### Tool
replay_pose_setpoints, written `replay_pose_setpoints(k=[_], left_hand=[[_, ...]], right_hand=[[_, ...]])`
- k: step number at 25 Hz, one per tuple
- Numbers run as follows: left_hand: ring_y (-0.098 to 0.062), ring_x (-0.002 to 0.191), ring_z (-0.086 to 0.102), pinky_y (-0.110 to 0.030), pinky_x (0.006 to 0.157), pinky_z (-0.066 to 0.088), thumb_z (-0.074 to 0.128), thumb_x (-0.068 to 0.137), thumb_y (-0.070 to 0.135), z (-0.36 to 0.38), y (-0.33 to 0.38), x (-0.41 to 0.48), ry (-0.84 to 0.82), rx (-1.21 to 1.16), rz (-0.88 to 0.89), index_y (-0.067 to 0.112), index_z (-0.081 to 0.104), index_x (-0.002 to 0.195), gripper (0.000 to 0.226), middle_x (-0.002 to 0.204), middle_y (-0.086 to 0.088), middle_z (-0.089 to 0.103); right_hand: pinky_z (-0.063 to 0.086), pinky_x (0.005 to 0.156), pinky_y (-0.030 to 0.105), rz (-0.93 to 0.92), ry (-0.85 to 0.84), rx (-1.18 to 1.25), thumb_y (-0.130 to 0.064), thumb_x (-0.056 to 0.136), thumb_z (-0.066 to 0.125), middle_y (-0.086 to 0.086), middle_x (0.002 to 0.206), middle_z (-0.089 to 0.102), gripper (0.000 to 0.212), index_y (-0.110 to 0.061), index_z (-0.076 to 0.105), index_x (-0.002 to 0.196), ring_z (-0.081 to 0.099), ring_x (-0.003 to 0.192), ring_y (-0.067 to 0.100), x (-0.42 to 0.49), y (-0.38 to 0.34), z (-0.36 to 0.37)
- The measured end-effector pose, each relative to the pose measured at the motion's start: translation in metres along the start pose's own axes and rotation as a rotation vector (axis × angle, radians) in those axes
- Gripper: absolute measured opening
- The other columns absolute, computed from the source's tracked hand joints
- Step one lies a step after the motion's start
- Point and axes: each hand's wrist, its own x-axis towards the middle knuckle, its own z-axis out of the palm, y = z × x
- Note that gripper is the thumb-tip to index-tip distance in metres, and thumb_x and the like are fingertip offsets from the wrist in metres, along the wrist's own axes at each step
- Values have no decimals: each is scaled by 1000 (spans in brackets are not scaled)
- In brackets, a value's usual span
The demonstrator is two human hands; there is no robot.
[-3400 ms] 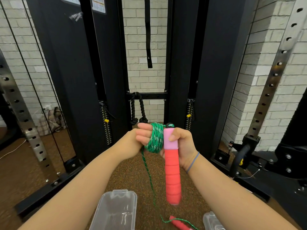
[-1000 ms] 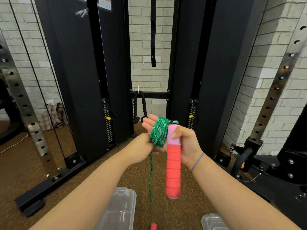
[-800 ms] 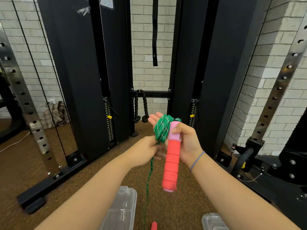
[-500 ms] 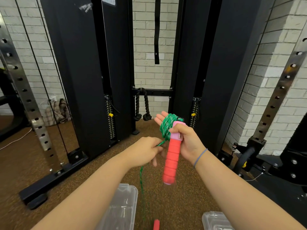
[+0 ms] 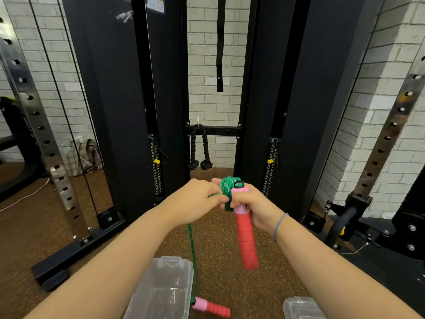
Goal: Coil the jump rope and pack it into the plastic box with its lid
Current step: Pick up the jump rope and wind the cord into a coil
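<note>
My right hand (image 5: 251, 204) grips the pink top of a red jump rope handle (image 5: 245, 240), which hangs down. Several turns of green rope (image 5: 227, 187) are wound around that hand's fingers. My left hand (image 5: 197, 200) pinches the green rope just left of the coil. From there the rope's loose end (image 5: 192, 254) drops to the second red handle (image 5: 210, 307), which dangles near the floor. A clear plastic box (image 5: 165, 288) lies open on the floor under my left forearm. Its clear lid (image 5: 299, 308) shows at the bottom right.
A black cable machine (image 5: 115, 111) with weight stacks stands right ahead, a black rope attachment (image 5: 199, 150) hanging in its middle. Perforated steel uprights (image 5: 43, 137) rise at left and right. The machine's base bar (image 5: 76, 247) crosses the brown floor at left.
My left hand has come up from below and brought the rope over to the coil on my right hand. The hanging second handle has risen into view.
</note>
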Motion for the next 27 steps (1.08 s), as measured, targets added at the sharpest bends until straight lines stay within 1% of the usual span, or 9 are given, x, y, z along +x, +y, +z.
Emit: replay_pose_setpoints(k=[2,4,8,12,16,20,23,25,27], left_hand=[[-9,50,42,-21,53,36,51,91,41,-4,-2,-1,2,-16,-6,22,68,81,27,62,6,56],[-8,49,43,-22,51,36,54,88,45,-7,-3,-1,19,-49,-3,22,68,78,29,57,6,58],[2,42,46,-12,45,35,57,85,47,-12,-1,-2,43,-17,19,19,68,78,32,53,7,52],[-8,49,55,-26,57,54,63,80,49,-18,-4,0,16,-106,-19,15,66,73,35,56,4,55],[-5,47,59,-22,65,54,66,82,36,-16,-5,4,38,-265,-27,9,68,74,28,54,3,61],[-7,68,69,-17,68,54,62,88,18,-6,-9,3,82,-406,23,13,72,87,11,75,1,73],[4,63,63,-17,67,50,49,93,14,1,-9,-3,-3,-482,13,23,70,81,26,65,17,68],[8,56,54,-10,59,41,40,94,2,11,-13,-3,-41,-467,-2,-1,65,99,25,66,24,55],[0,75,51,-10,62,39,45,90,-9,20,-15,-1,23,-346,-29,-6,55,115,28,81,12,50]], right_hand=[[37,54,23,39,-18,-120,1,55,46,5,68,55,26,-10,60,74,45,62,14,-6,0,5],[40,51,17,79,-55,-131,2,55,46,0,65,58,19,-8,54,69,52,60,12,-12,1,6],[55,76,19,177,-196,-107,5,59,44,6,93,74,46,-7,64,99,71,87,14,-19,6,2],[49,100,36,255,-339,-127,1,59,43,21,110,67,62,3,55,121,67,100,27,-26,9,0],[55,84,30,234,-454,75,-8,48,43,14,92,75,63,1,67,106,72,88,24,-33,0,0],[49,41,17,151,-233,349,-8,15,53,12,52,68,43,5,70,52,64,43,20,-41,-15,5],[49,49,22,115,-145,410,-10,24,63,21,70,65,53,12,67,72,61,56,30,-30,-7,5],[51,53,23,91,-135,382,-18,20,74,18,79,69,70,6,69,84,62,66,30,-28,-8,9],[50,46,20,65,-182,429,-21,25,74,12,76,73,59,3,73,79,66,62,23,-26,-14,13]])
